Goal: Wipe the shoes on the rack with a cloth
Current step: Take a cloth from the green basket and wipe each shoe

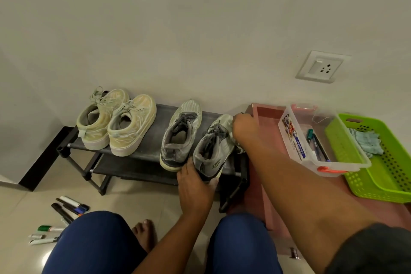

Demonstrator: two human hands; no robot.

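A low black shoe rack [155, 118] stands against the wall. On its top shelf sit a pale green pair of sneakers [115, 122] at the left and a grey pair at the right. My left hand [195, 184] grips the heel of the right grey shoe [213, 147]. My right hand [244, 129] holds a light cloth [239, 148] against that shoe's toe side; most of the cloth is hidden under my hand. The other grey shoe [180, 133] rests beside it.
A pink tray [264, 113], a clear plastic box [315, 140] with pens and a green basket [378, 162] holding a blue cloth sit to the right. Several markers [64, 209] lie on the tiled floor at the left. My knees and a bare foot are below.
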